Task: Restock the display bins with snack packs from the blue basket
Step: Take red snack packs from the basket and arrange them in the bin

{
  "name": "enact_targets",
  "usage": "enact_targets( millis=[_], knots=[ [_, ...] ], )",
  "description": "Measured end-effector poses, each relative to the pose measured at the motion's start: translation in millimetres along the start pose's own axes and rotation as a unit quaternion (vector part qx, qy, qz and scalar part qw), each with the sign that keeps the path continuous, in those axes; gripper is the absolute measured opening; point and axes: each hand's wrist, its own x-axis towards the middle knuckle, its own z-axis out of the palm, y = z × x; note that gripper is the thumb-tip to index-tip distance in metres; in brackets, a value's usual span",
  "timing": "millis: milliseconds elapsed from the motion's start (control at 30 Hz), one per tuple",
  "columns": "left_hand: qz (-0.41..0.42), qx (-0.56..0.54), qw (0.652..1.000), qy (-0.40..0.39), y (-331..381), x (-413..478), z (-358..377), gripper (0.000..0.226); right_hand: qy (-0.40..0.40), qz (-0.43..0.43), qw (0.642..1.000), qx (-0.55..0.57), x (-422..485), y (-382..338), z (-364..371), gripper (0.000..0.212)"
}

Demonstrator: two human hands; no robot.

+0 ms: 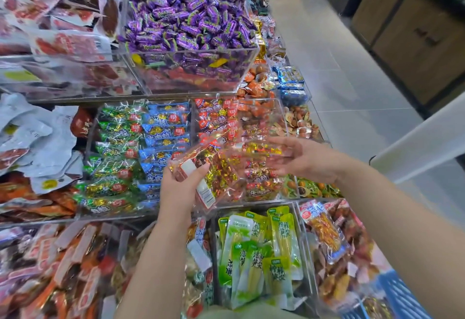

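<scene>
Gripping a clear snack pack (214,175) of red-and-gold sweets, my left hand (178,187) curls fingers and thumb round its labelled end, over the front of the red-pack bin (276,112). My right hand (304,160) hangs over that bin, fingers straight, loosely together. The blue basket (402,298) sits nearer me, right of the bin.

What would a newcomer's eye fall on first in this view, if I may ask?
Probably the purple candies heaped in the clear bin at top centre. Next come the two hands mid-frame: the left hand grips a red-and-gold snack pack, while the right hand stretches out above the red packs. The bright green packs at bottom centre also stand out.
</scene>
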Motion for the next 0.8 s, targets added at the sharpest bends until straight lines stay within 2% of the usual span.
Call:
enact_targets(
  millis=[67,133,167,233,267,300,367,467,567,667,733,800],
  knots=[
    [0.001,0.007,1.000,0.018,0,3,-8,0.067,0.108,0.007,0.976,-0.190,5,4,8,0.052],
    [-0.001,0.001,0.999,0.036,-1,5,-16,0.057,0.139,-0.007,0.927,-0.348,7,6,13,0.033],
    [0.000,-0.002,0.999,0.044,-2,7,-19,0.053,0.129,0.003,0.895,-0.426,8,6,14,0.029],
    [0.004,-0.008,0.999,0.053,-3,8,-23,0.048,0.119,0.060,0.800,-0.585,13,8,11,0.035],
    [0.008,-0.011,0.998,0.055,-4,8,-25,0.046,0.125,0.085,0.756,-0.637,15,6,11,0.039],
    [0.013,-0.014,0.998,0.055,-4,8,-26,0.043,0.131,0.093,0.730,-0.664,17,3,11,0.041],
    [0.016,-0.014,0.998,0.056,-4,6,-27,0.042,0.105,0.074,0.713,-0.690,21,-1,14,0.043],
    [0.016,-0.010,0.998,0.057,-6,4,-30,0.040,0.024,0.065,0.711,-0.700,28,-1,28,0.038],
    [0.019,-0.006,0.998,0.058,-6,3,-30,0.039,-0.020,0.083,0.664,-0.743,41,12,41,0.028],
    [0.025,-0.003,0.998,0.062,-6,3,-31,0.037,-0.061,0.127,0.631,-0.763,56,30,48,0.043],
    [0.022,-0.001,0.998,0.065,-7,3,-31,0.037,-0.079,0.139,0.626,-0.764,63,39,49,0.052],
    [0.021,0.002,0.998,0.067,-8,4,-31,0.037,-0.085,0.137,0.637,-0.754,67,43,47,0.049]
  ],
)
